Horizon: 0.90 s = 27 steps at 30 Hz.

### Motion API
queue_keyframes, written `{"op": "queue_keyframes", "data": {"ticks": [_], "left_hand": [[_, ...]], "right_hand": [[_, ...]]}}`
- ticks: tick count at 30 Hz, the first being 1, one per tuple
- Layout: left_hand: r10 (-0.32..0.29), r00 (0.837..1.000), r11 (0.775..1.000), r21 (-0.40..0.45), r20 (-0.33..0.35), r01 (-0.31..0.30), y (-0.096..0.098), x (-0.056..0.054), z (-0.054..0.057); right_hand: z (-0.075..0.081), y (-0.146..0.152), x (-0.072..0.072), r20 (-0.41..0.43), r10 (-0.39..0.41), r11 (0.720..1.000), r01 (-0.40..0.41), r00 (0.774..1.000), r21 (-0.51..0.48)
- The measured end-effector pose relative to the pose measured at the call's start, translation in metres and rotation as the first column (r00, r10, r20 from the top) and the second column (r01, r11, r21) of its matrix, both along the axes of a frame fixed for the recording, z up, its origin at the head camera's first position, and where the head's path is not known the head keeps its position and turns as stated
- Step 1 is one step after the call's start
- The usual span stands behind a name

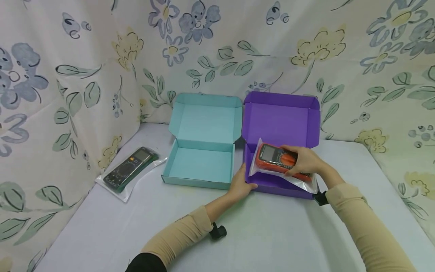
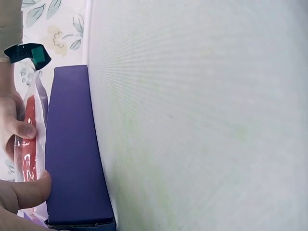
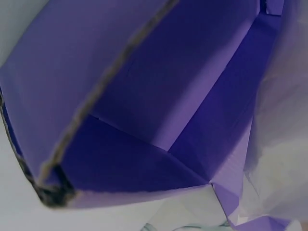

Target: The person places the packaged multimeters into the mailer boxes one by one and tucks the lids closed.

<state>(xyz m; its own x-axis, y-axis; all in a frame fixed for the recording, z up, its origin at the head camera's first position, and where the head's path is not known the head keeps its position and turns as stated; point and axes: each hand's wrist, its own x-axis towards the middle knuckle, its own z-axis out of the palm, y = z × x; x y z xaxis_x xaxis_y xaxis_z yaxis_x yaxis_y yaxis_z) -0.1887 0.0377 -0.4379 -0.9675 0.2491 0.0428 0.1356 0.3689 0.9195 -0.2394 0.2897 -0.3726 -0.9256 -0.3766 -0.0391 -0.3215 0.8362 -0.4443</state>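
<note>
A red multimeter [image 1: 270, 153] in a clear plastic bag [image 3: 281, 130] is tilted over the open purple box [image 1: 282, 190]. My right hand [image 1: 306, 162] grips it from above, with the thumb on its near side. At the box's front left corner my left hand [image 1: 240, 186] holds on, its thumb [image 2: 33, 192] against the front wall. The right wrist view looks into the purple box's interior [image 3: 144, 106], with the bag at the right edge; the right hand's fingers are hidden there.
Left of the purple box stands an open teal box [image 1: 200, 164], its lid raised. A green-edged multimeter [image 1: 129, 168] in a plastic bag lies farther left on the white table [image 1: 265, 234]. Floral cloth [image 1: 221, 34] hangs behind and along the left.
</note>
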Motion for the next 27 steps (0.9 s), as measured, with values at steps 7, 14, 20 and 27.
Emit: {"op": "queue_keyframes", "data": {"ticks": [7,14,20,27], "left_hand": [[0.005,1.0,1.0,-0.02,0.004,-0.005,0.0,-0.001,0.0],[0.006,1.0,1.0,-0.006,-0.009,-0.006,0.0,-0.001,-0.001],[0.009,1.0,1.0,-0.016,-0.003,-0.009,0.001,0.0,-0.001],[0.019,0.999,0.999,-0.03,0.027,-0.018,0.001,-0.001,-0.001]], "right_hand": [[0.001,-0.002,-0.004,-0.003,0.016,1.0,-0.015,1.0,0.013],[-0.012,-0.004,-0.008,-0.002,0.035,0.998,-0.035,0.999,0.048],[-0.019,-0.006,-0.011,0.015,0.059,0.997,-0.06,0.998,0.046],[-0.024,-0.007,-0.011,0.039,0.064,0.997,-0.066,0.997,0.048]]}}
